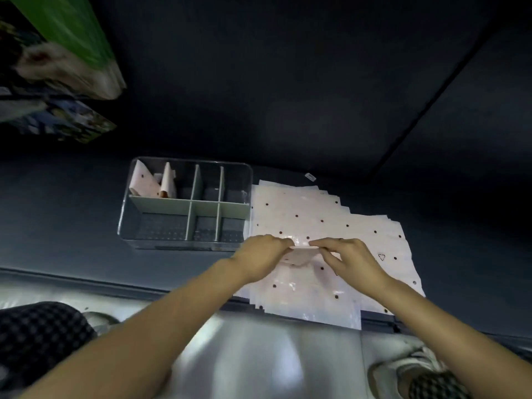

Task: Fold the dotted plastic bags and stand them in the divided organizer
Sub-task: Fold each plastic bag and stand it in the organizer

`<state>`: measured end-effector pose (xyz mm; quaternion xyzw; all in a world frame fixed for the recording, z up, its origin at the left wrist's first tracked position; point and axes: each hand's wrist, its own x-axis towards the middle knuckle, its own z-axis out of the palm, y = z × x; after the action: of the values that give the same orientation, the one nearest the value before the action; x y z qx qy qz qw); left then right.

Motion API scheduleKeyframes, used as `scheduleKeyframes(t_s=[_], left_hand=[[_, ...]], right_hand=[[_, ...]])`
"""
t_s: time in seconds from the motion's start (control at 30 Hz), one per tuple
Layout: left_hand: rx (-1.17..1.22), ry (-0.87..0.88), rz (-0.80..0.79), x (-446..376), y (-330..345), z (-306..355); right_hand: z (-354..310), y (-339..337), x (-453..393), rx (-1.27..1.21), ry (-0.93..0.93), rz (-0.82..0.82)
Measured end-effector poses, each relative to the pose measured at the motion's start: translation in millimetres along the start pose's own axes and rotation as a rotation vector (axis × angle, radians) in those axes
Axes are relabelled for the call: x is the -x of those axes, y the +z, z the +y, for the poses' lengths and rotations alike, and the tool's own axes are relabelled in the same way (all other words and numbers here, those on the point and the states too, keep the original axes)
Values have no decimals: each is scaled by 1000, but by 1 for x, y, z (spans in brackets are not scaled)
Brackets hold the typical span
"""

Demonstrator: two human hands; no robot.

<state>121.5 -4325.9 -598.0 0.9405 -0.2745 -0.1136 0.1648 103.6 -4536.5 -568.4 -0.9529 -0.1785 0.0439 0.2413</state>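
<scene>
A stack of pale pink plastic bags with dark dots (322, 214) lies flat on the dark table, to the right of a clear divided organizer (126, 208). Two folded dotted bags (149, 182) stand in the organizer's back left compartment. My left hand (259, 260) and my right hand (351, 260) are over the near part of the stack. Between them they pinch a partly folded bag (300, 246) by its upper edge, fingertips close together.
The organizer's grey dividers (195, 203) split it into several compartments; the others look empty. The table's front edge (144, 289) runs below my forearms. Colourful boxes (57, 67) hang at the upper left. A shoe (414, 367) shows on the floor.
</scene>
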Motion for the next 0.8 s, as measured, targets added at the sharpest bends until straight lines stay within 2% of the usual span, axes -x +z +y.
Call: scheduleKeyframes(t_s=[0.07,0.13,0.27,0.37,0.43,0.5,0.6,0.67,0.8], left_hand=[[-55,57,12,8,-32,-15],[1,61,37,17,-60,-30],[499,-103,138,33,-98,-71],[602,-267,111,47,-101,-117],[486,-426,252,57,-95,-151],[159,-561,392,64,-87,-173],[-178,-596,320,65,-73,-190],[-229,-606,326,66,-67,-197],[-230,-671,454,77,-62,-213]], right_hand=[[-26,-8,-16,-41,-18,-104],[-54,-7,-36,-144,21,-172],[-103,4,-86,-446,160,-195],[-123,11,-121,-520,230,-257],[-135,20,-149,-541,300,-242],[-148,32,-177,-547,355,-158],[-170,53,-211,-476,324,-69],[-183,69,-227,-346,265,-61],[-206,102,-249,56,169,-79]])
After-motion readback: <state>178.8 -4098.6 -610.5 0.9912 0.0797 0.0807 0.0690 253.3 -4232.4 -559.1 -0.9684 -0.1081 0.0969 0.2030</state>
